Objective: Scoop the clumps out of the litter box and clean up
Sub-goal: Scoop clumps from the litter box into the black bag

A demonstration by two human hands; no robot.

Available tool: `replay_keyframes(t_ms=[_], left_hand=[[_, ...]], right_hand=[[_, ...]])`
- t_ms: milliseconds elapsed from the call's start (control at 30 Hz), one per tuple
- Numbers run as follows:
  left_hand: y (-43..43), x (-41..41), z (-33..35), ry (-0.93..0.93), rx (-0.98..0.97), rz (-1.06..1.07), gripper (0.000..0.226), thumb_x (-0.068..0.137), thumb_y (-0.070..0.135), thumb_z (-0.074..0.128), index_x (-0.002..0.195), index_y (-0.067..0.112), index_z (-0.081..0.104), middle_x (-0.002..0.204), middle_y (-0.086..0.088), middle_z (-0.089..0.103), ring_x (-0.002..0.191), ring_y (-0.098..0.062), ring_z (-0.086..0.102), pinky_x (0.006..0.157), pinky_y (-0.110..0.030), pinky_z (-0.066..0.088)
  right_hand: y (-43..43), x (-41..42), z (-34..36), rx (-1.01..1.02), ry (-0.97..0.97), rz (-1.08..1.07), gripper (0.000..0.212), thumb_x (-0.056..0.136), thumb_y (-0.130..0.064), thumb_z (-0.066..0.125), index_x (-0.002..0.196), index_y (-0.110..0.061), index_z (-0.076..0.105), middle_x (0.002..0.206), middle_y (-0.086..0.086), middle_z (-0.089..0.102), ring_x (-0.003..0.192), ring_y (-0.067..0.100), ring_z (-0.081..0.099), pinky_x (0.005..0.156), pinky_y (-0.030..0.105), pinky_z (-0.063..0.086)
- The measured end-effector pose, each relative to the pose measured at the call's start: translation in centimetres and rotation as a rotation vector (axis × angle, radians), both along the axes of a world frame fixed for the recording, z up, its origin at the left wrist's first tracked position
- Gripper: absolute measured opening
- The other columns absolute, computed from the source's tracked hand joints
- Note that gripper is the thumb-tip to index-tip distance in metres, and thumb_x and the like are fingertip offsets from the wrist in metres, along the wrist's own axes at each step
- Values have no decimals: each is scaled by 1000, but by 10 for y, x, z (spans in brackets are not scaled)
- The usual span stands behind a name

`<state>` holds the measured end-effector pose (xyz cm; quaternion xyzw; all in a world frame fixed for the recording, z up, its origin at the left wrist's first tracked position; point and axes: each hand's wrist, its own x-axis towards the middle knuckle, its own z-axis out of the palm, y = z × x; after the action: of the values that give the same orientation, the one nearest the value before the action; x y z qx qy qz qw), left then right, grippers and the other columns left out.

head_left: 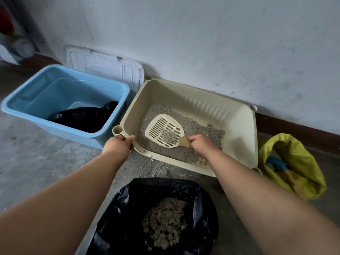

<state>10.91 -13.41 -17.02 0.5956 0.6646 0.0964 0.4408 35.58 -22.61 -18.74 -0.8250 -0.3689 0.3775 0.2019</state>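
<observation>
Two hands are at work over the litter box (237,115). The left hand (118,143) grips the box's near rim beside its front-left corner post, fingers curled over the edge. The right hand (201,144) is closed round the handle of the cream slotted scoop (161,128), which sits inside the box with a small heap of grey granules on the part of its blade nearest the handle. Grey litter (204,130) covers only the left and middle of the box floor; the right part is bare plastic. The box stands on the concrete floor (36,162) against the wall. Loose granules (147,168) are scattered on the floor just before it. Nearer the person, an open black bag (128,208) holds a pile of clumps (163,223). Left of the box, touching it, is a blue tub (55,83) with dark plastic inside, and a white lid (103,65) leans on the wall behind. A yellow-green bag (298,159) lies to the right.
</observation>
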Motion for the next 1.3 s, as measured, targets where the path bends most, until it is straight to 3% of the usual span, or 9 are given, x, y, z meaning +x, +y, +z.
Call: replay_keyframes(t_ms=[400,633,700,800,900,1000,1100,1200,1300], left_hand=[[1,1,-2,-36,-19,29,33,97,40,49,95,10,63,97,-8,72,87,-27,63,85,-39,50],[-18,-10,-3,-26,-19,-14,64,88,65,43,124,14,55,113,-8,67,104,-29,62,95,-44,48],[-32,-19,-5,17,-45,-80,64,87,65,46,129,17,53,118,-8,65,109,-29,60,96,-42,47],[-56,-37,-16,107,-94,-217,52,93,53,47,129,17,54,123,-9,63,111,-28,59,98,-39,46],[-74,-60,-25,118,-248,-279,45,90,47,57,124,18,58,122,-9,64,108,-27,61,98,-33,46],[-90,-78,-29,108,-400,-355,42,77,44,74,109,18,64,106,-7,68,99,-25,66,96,-37,50],[-95,-81,-31,161,-299,-391,28,83,29,72,104,12,68,96,-9,70,90,-26,67,86,-32,53],[-94,-78,-27,143,-193,-291,19,91,29,62,103,15,65,92,-9,67,84,-27,65,75,-29,49],[-94,-78,-30,51,-220,-206,18,91,30,61,104,18,66,94,-10,70,86,-28,67,83,-36,55]], right_hand=[[-6,4,11,-75,-140,75,34,88,-1,50,112,-16,69,92,-1,63,62,13,51,53,24,41],[-28,-2,28,-37,-133,100,30,88,-9,61,116,-18,67,83,1,67,51,14,48,51,25,43],[-42,-9,35,-24,-131,141,32,87,-13,64,118,-19,66,94,3,70,63,16,57,67,31,51],[-74,-22,45,-49,-192,214,41,87,-20,65,128,-19,60,132,2,59,115,19,58,104,33,39],[-114,-36,42,-11,-229,299,44,87,-21,65,130,-17,58,133,-3,57,125,15,52,107,25,33],[-147,-47,26,85,-347,434,39,85,-21,66,124,-19,63,116,-4,65,110,18,60,97,31,46],[-162,-50,6,220,-468,621,34,78,-13,68,111,-16,69,94,1,66,87,26,65,76,36,54],[-164,-54,-2,294,-580,662,29,80,-14,59,107,-14,69,86,4,64,74,30,62,64,40,53],[-165,-55,-5,356,-676,710,29,82,-10,54,106,-15,69,83,6,62,66,29,57,53,36,47]])
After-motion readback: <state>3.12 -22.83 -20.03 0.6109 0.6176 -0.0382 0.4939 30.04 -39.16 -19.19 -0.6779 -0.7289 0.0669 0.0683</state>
